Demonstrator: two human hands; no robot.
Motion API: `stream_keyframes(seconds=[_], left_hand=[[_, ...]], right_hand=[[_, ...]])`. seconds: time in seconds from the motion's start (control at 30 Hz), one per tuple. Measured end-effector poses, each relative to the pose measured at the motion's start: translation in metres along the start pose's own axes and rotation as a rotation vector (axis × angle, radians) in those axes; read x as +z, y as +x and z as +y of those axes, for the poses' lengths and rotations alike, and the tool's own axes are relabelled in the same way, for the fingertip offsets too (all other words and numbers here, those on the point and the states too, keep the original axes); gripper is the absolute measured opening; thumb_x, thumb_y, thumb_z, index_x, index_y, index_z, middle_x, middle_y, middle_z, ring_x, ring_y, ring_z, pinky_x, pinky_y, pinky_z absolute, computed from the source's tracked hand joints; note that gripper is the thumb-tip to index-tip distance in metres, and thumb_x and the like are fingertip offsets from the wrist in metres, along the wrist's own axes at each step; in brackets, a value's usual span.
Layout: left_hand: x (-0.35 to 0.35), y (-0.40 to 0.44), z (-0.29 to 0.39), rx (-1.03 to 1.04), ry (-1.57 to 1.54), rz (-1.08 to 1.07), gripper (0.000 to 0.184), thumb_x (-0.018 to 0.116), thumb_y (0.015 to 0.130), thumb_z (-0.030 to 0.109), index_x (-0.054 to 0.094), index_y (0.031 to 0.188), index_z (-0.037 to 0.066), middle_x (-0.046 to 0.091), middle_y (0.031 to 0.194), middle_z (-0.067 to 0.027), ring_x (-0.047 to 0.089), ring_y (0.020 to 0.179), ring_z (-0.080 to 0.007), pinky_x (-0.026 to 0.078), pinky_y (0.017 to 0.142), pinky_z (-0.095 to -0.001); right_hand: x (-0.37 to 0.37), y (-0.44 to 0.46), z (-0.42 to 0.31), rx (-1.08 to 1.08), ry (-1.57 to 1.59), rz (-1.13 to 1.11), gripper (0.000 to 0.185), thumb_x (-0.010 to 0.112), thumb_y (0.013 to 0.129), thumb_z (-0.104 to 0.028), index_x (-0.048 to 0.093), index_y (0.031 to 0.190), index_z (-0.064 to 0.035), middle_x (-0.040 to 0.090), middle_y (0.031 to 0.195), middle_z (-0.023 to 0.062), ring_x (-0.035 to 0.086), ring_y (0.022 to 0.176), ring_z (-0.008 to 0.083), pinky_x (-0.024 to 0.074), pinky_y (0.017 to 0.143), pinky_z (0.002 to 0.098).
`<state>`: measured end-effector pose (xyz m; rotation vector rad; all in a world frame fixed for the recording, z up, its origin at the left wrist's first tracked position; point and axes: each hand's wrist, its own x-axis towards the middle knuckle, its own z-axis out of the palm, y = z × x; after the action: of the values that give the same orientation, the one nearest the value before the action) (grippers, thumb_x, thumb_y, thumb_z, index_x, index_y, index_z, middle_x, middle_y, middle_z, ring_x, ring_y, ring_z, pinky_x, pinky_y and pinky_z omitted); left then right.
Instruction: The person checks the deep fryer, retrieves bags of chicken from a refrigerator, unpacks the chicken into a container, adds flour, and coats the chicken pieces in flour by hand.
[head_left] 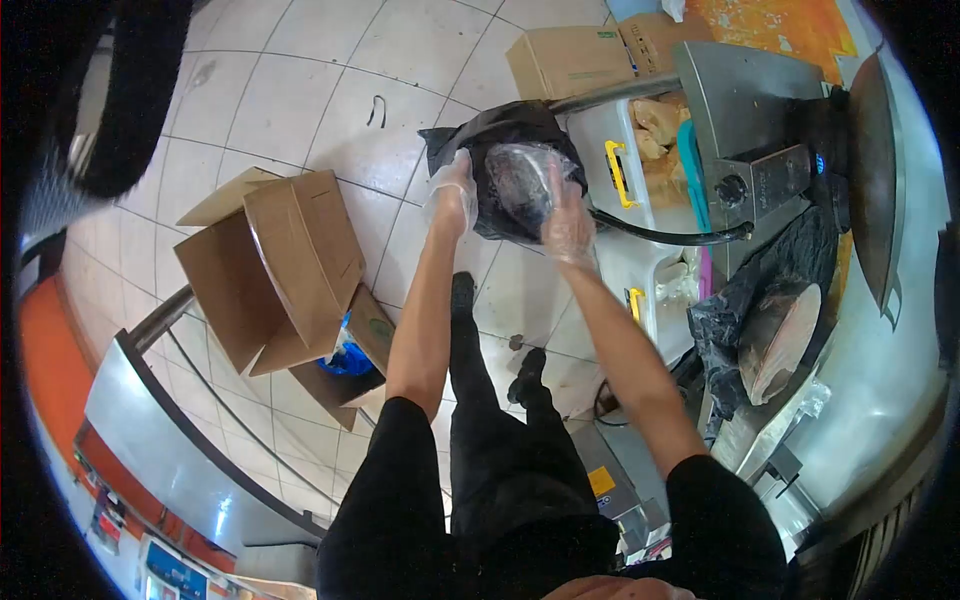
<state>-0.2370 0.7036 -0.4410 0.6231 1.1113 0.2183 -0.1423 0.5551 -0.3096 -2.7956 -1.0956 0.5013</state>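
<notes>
Both my hands wear clear plastic gloves and are held out over the tiled floor. My left hand (pixel 455 190) grips the left edge of a black plastic bag (pixel 500 125). In the mouth of the bag lies a dark, roundish item under clear plastic wrap (pixel 520 188); what it is, I cannot make out. My right hand (pixel 568 228) is at the right side of this wrapped item, with its fingers on the clear plastic.
Open cardboard boxes (pixel 300 260) stand on the floor at the left, one with blue plastic inside. At the right are white tubs (pixel 610 190) of food, a black hose (pixel 670 237), a steel appliance (pixel 740 110), and a large cut piece (pixel 780 340) on black plastic.
</notes>
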Motion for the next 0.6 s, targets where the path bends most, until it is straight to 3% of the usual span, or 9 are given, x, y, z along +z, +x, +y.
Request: stream_keyframes(seconds=[0.1, 0.23, 0.33, 0.37, 0.47, 0.53, 0.57, 0.6], left_hand=[[0.003, 0.004, -0.008, 0.075, -0.325, -0.062, 0.045, 0.048, 0.095, 0.042, 0.058, 0.112, 0.002, 0.058, 0.102, 0.0009, 0.051, 0.093, -0.0125, 0.04, 0.084, -0.029], [0.017, -0.028, 0.014, 0.144, -0.434, -0.156, 0.045, 0.047, 0.096, 0.039, 0.051, 0.12, 0.001, 0.054, 0.113, 0.0007, 0.047, 0.103, -0.0112, 0.035, 0.094, -0.0265], [0.014, -0.026, 0.011, 0.103, -0.55, -0.29, 0.044, 0.046, 0.096, 0.039, 0.052, 0.118, 0.001, 0.056, 0.112, -0.0012, 0.049, 0.103, -0.0127, 0.036, 0.094, -0.0278], [0.014, -0.036, 0.013, 0.077, -0.574, -0.293, 0.044, 0.045, 0.097, 0.039, 0.052, 0.118, 0.001, 0.056, 0.112, -0.0017, 0.049, 0.103, -0.0131, 0.036, 0.095, -0.0285], [0.013, -0.045, 0.017, 0.111, -0.48, -0.231, 0.045, 0.044, 0.097, 0.038, 0.05, 0.121, 0.0, 0.057, 0.115, -0.0045, 0.051, 0.106, -0.0162, 0.036, 0.098, -0.0318], [0.035, -0.105, 0.058, 0.082, -0.426, -0.147, 0.046, 0.044, 0.097, 0.037, 0.049, 0.124, 0.0, 0.056, 0.119, -0.0065, 0.051, 0.109, -0.0179, 0.035, 0.101, -0.0334], [0.001, -0.039, 0.004, 0.099, -0.453, -0.342, 0.051, 0.043, 0.097, 0.034, 0.041, 0.133, -0.002, 0.047, 0.133, -0.0112, 0.045, 0.121, -0.0225, 0.029, 0.107, -0.0337], [0.003, -0.069, 0.019, 0.18, -0.186, -0.139, 0.053, 0.043, 0.095, 0.023, 0.031, 0.139, -0.003, 0.034, 0.144, -0.0132, 0.035, 0.131, -0.0228, 0.028, 0.108, -0.0326]], right_hand=[[0.013, 0.015, 0.017, -0.152, -0.078, 0.192, 0.083, 0.052, 0.075, 0.003, 0.022, 0.144, -0.0307, 0.048, 0.099, 0.0173, 0.058, 0.081, 0.0374, 0.0512, 0.069, 0.0474], [-0.006, 0.007, 0.006, -0.187, -0.126, 0.171, 0.079, 0.047, 0.075, 0.006, 0.025, 0.144, -0.0245, 0.047, 0.102, 0.0157, 0.057, 0.087, 0.038, 0.0515, 0.067, 0.0475], [-0.013, 0.003, 0.013, -0.414, -0.273, 0.198, 0.078, 0.048, 0.075, 0.005, 0.028, 0.143, -0.0265, 0.048, 0.102, 0.015, 0.057, 0.086, 0.0373, 0.0514, 0.066, 0.0472], [-0.018, 0.004, 0.015, -0.234, -0.116, 0.197, 0.078, 0.049, 0.075, 0.005, 0.029, 0.142, -0.0298, 0.049, 0.102, 0.0145, 0.057, 0.086, 0.0364, 0.0513, 0.067, 0.0463], [-0.028, -0.003, 0.026, -0.354, -0.342, 0.222, 0.078, 0.05, 0.076, 0.003, 0.027, 0.144, -0.0266, 0.048, 0.104, 0.0148, 0.056, 0.083, 0.0323, 0.0529, 0.068, 0.0451], [-0.042, -0.012, 0.031, -0.217, -0.165, 0.278, 0.08, 0.051, 0.075, 0.004, 0.026, 0.144, -0.0277, 0.049, 0.106, 0.015, 0.057, 0.089, 0.0342, 0.0522, 0.072, 0.0451], [-0.054, -0.021, 0.029, -0.15, -0.131, 0.285, 0.081, 0.052, 0.075, 0.005, 0.025, 0.144, -0.0279, 0.049, 0.106, 0.0154, 0.057, 0.09, 0.0344, 0.052, 0.073, 0.0444], [-0.067, -0.031, 0.031, -0.072, -0.099, 0.296, 0.082, 0.052, 0.075, 0.005, 0.025, 0.144, -0.0281, 0.05, 0.106, 0.0157, 0.057, 0.091, 0.0346, 0.0519, 0.073, 0.0437]])
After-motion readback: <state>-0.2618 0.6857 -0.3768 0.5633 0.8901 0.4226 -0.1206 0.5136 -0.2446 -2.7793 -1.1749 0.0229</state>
